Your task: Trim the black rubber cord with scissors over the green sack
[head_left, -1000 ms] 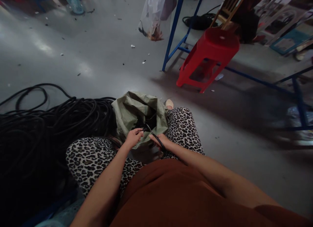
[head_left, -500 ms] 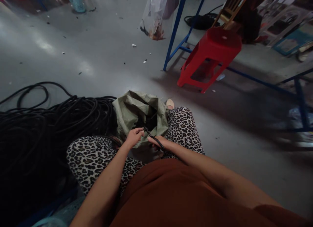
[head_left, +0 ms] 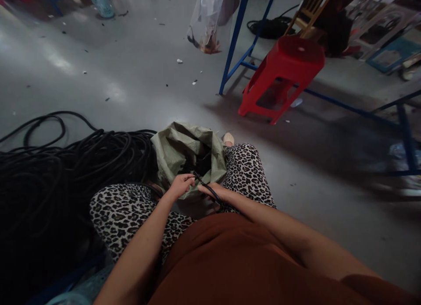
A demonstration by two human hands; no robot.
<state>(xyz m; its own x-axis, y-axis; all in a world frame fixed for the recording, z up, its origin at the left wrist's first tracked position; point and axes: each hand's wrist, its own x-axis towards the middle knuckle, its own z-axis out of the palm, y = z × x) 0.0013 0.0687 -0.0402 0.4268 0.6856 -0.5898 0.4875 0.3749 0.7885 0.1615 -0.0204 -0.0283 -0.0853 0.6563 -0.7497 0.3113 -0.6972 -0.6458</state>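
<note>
Black cable [head_left: 206, 187], short length, held between left hand [head_left: 179, 185] and right hand [head_left: 215, 192], each grip closed on it, over the mouth of a green woven sack [head_left: 179, 147] between the knees; large black cable coil [head_left: 66, 169] on the floor at left.

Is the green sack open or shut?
Open: the green sack gapes at its mouth, dark contents showing inside, beside both hands.

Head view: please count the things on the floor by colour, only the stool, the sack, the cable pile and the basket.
Red: 1, the stool
Green: 1, the sack
Black: 1, the cable pile
Light blue: 1, the basket
Total: 4
</note>
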